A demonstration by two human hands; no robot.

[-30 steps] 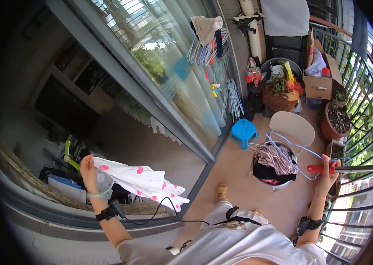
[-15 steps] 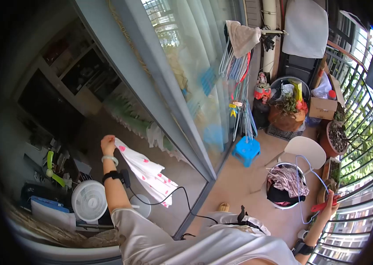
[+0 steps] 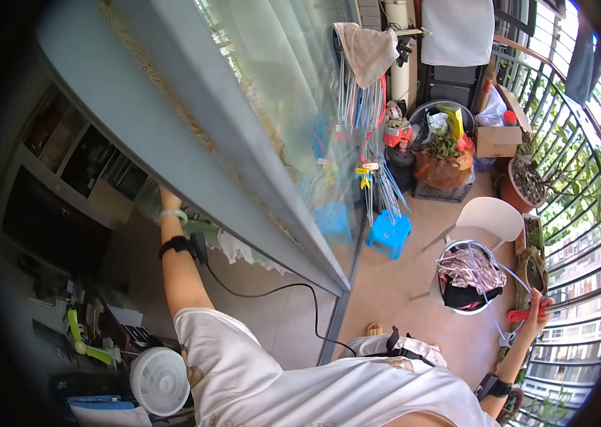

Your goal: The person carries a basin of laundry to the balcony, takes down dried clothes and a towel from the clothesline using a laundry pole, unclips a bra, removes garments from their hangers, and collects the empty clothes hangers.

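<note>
My left arm reaches into the room beside the sliding door frame [image 3: 233,153]. My left hand [image 3: 167,199] is mostly behind that frame; its fingers are hidden, and so is anything in them. At the balcony railing, my right hand [image 3: 536,313] is closed around a red handle [image 3: 521,314], which seems to belong to a metal pole. A blue clothes hanger [image 3: 507,269] extends from the same hand, over a white bucket [image 3: 461,311] filled with pink and black clothes [image 3: 472,272].
A white chair [image 3: 489,217] stands behind the bucket. A blue stool [image 3: 389,233] is below several hanging clothes hangers [image 3: 359,99]. Potted plants [image 3: 526,183] and a cardboard box [image 3: 497,142] line the railing [image 3: 585,135]. A black cable [image 3: 272,289] runs from my left wrist. Indoors stands a white fan [image 3: 160,382].
My left hand has passed behind the door frame, and the white cloth with pink spots it held is out of sight. The view has shifted. My right hand keeps the red handle and blue hanger.
</note>
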